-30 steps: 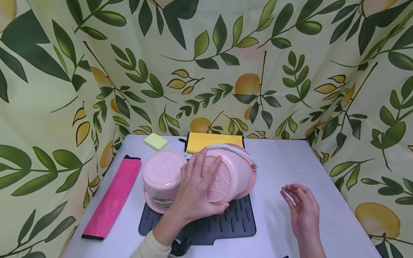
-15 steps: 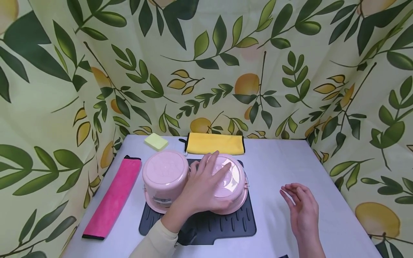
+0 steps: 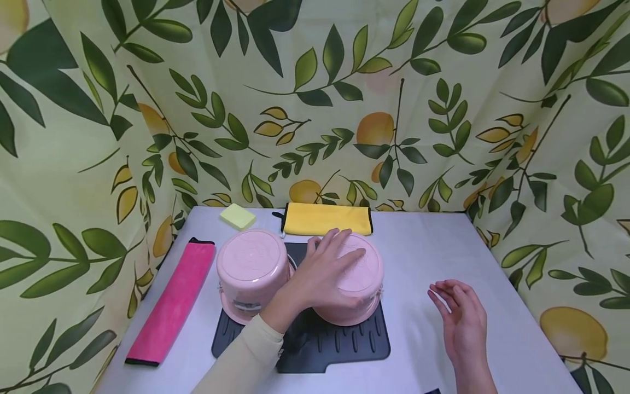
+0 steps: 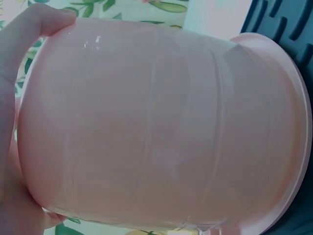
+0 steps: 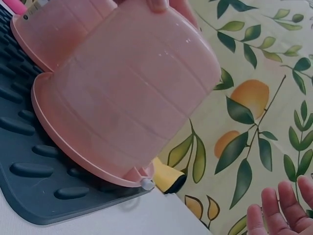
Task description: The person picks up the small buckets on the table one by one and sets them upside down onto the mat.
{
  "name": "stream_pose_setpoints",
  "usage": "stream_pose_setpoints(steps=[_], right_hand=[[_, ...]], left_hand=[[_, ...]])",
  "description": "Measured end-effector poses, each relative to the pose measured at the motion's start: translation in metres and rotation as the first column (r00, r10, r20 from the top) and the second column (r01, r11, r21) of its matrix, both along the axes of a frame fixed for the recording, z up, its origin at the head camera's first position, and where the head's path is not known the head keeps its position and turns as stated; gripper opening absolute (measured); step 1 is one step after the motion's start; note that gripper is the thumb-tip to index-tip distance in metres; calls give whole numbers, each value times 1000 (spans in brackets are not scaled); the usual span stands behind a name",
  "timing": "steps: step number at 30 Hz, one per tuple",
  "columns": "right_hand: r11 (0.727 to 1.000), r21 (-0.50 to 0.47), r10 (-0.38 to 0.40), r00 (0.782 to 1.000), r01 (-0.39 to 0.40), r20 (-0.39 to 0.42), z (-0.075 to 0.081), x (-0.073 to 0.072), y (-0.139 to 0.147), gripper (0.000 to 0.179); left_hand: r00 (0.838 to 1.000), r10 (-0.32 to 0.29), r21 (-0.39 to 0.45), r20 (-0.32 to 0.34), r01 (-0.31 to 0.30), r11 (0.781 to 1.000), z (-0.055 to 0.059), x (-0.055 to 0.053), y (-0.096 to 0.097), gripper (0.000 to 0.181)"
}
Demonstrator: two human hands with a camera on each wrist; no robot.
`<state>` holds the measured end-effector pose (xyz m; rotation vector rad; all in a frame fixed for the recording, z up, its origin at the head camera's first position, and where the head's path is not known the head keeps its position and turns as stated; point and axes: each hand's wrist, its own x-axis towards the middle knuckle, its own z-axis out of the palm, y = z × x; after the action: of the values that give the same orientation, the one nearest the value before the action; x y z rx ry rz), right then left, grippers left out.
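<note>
Two pink buckets stand upside down on a dark ribbed drying mat (image 3: pixel 339 347). My left hand (image 3: pixel 327 279) grips the right bucket (image 3: pixel 366 268) from above, its fingers spread across the upturned base and its thumb at the near edge. In the left wrist view, thumb and fingers hold opposite sides of the base, and the rim of this bucket (image 4: pixel 137 127) meets the mat. Just left of it is the other bucket (image 3: pixel 252 254), with a small label on its front. My right hand (image 3: pixel 462 317) is held to the right, fingers relaxed and holding nothing.
A folded yellow cloth (image 3: pixel 327 219) lies behind the mat, with a pale yellow sponge (image 3: pixel 238 216) to its left. Along the left side lies a long pink cloth (image 3: pixel 172 301). A leaf-patterned curtain (image 3: pixel 305 137) encloses the white table (image 3: pixel 433 246).
My left hand has turned the right bucket from a tilted position to upside down on the mat, then shifted it slightly right. My right hand has stayed nearly still.
</note>
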<state>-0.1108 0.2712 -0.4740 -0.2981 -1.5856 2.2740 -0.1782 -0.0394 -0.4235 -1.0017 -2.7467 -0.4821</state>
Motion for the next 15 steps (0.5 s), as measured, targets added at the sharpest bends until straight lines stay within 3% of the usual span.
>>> stream_pose_setpoints(steps=[4, 15], right_hand=[[1000, -3, -12, 1000, 12, 5, 0, -1, 0, 30], [999, -28, -23, 1000, 23, 14, 1, -1, 1, 30]], left_hand=[[1000, -20, -2, 22, 20, 1000, -1, -9, 1, 92], [986, 30, -57, 164, -20, 998, 3, -19, -2, 96]])
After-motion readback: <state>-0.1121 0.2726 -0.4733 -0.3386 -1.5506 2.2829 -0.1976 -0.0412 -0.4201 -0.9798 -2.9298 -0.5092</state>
